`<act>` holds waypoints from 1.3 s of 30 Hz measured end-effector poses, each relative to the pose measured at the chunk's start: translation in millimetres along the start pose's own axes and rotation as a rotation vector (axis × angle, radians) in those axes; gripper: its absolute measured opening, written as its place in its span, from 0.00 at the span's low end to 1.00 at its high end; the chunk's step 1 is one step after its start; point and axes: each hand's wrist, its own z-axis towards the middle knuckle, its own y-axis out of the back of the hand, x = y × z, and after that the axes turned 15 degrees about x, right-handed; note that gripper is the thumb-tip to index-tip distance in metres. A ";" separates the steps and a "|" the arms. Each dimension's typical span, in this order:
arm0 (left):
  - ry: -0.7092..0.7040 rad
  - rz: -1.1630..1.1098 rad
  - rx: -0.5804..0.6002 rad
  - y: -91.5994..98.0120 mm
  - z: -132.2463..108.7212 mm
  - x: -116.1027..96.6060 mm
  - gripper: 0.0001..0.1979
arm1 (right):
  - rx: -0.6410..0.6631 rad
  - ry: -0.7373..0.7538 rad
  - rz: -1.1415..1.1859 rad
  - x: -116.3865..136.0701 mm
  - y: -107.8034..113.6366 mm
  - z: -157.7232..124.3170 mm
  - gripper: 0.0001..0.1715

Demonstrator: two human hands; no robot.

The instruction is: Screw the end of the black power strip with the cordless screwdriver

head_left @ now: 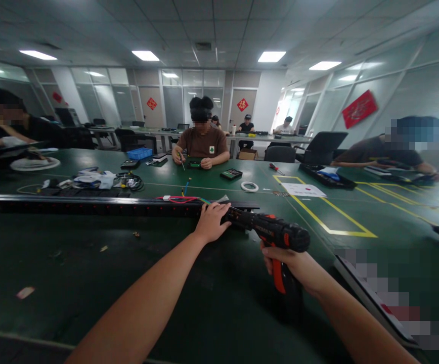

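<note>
A long black metal rail (90, 206) with small red dots along its side lies across the table from the left. My left hand (212, 222) grips it near its right end, fingers over the top and thumb on the near side. My right hand (286, 258) is wrapped around the handle of a black and orange cordless drill (280, 231). The drill points left, its nose close to the rail's end by my left fingers. Where the bit meets the rail is hidden. Red and coloured wires (183, 199) with a white connector rest on top of the rail.
Behind the rail lie a cable bundle (130, 181), a white tape roll (249, 187), a screw box (231, 174) and a paper sheet (303, 190). A book-like item (375, 298) sits right of my right arm. A co-worker (203, 139) works opposite; others sit at both sides.
</note>
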 end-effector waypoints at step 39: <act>0.006 0.012 -0.008 -2.3 1.9 -0.8 0.32 | 0.010 0.026 -0.005 -2.5 2.8 -0.1 0.10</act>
